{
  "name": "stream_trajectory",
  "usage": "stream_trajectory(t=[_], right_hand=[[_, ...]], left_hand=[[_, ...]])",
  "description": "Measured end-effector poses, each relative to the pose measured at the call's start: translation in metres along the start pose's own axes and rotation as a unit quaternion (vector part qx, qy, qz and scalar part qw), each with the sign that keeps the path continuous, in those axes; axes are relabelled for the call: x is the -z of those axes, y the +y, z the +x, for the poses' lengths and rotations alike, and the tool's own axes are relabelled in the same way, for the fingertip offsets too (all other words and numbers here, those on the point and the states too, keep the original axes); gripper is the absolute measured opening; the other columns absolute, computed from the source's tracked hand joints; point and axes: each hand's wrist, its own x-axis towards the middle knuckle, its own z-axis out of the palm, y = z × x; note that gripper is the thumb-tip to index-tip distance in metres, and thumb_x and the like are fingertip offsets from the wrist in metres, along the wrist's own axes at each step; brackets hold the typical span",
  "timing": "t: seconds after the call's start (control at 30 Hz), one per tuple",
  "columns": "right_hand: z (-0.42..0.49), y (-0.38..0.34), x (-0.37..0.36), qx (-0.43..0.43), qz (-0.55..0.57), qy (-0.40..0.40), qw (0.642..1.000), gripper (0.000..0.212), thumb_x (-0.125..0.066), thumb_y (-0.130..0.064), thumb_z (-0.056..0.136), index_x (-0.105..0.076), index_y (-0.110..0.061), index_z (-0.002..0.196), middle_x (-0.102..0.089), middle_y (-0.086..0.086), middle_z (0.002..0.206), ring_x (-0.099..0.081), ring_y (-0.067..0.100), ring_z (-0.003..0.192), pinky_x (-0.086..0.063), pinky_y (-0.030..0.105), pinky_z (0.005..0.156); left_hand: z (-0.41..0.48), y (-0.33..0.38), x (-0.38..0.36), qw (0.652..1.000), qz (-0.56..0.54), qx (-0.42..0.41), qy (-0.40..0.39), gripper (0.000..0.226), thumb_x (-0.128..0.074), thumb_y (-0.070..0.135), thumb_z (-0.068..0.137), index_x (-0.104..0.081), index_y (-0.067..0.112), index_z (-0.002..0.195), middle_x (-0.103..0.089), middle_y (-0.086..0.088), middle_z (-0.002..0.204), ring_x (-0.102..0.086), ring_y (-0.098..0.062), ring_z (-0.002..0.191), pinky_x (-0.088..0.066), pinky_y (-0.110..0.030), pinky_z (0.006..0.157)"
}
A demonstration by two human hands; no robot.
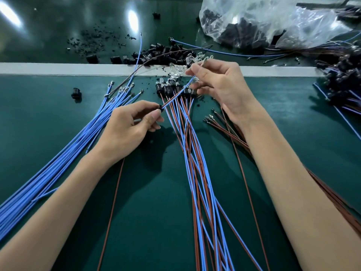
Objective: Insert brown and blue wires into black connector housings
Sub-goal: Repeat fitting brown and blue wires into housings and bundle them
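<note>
The left hand [134, 124] is hovering low over the dark green tabletop [48, 118], palm turned inward. Its grip is pinching a small black connector housing [160, 109] between thumb and forefinger. A thin blue wire [178, 93] and a thin brown wire [169, 101] beside it are running from that housing up and rightward, clear of the surface, to the right hand [218, 89]. That hand is raised with the wrist bent, and its grip is clamping the blue wire's far end between thumb and forefinger (the other fingers are curling loosely below).

Beneath the stretched pair, a sheaf of blue-and-brown wire pairs [197, 157] is lying toward the viewer, with their black end housings [172, 89] clustering just beside the right fingers. A fan of loose blue wires [68, 153] is passing under the left forearm, and loose brown wires with metal terminals [224, 130] are passing under the right. Beyond a pale grey strip [58, 68], a heap of loose black housings [156, 53] is sitting beside a crumpled clear plastic bag of dark parts [263, 22].
</note>
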Motion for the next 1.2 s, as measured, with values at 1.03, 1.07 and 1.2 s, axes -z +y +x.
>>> stream_trajectory(t=[1.03,1.07,1.2], right_hand=[[-0.007,0.003,-0.007,0.046,-0.092,-0.080,0.991,0.006,-0.069,-0.001,0.082,-0.069,-0.007,0.084,-0.069,0.004,0.075,-0.067,0.009,0.067,-0.052,0.016,0.066],[-0.006,0.002,-0.006,0.048,-0.106,-0.079,0.990,0.005,-0.070,-0.002,0.081,-0.070,-0.007,0.083,-0.069,0.003,0.073,-0.066,0.008,0.066,-0.052,0.016,0.066],[-0.006,0.001,0.002,0.029,-0.127,-0.095,0.987,0.006,-0.071,0.000,0.080,-0.071,-0.003,0.085,-0.068,-0.003,0.064,-0.064,0.006,0.061,-0.049,0.012,0.062]], left_hand=[[-0.010,0.004,0.008,0.986,0.135,-0.079,0.048,0.014,-0.058,0.020,0.092,-0.062,0.026,0.104,-0.067,0.018,0.087,-0.057,0.001,0.069,-0.051,-0.027,0.065],[-0.010,0.003,0.009,0.986,0.140,-0.082,0.046,0.015,-0.057,0.021,0.092,-0.063,0.024,0.106,-0.066,0.018,0.088,-0.057,0.002,0.069,-0.051,-0.026,0.066],[-0.009,0.002,0.010,0.982,0.158,-0.095,0.050,0.020,-0.059,0.019,0.091,-0.067,0.012,0.109,-0.066,0.015,0.087,-0.059,-0.003,0.068,-0.051,-0.027,0.067]])
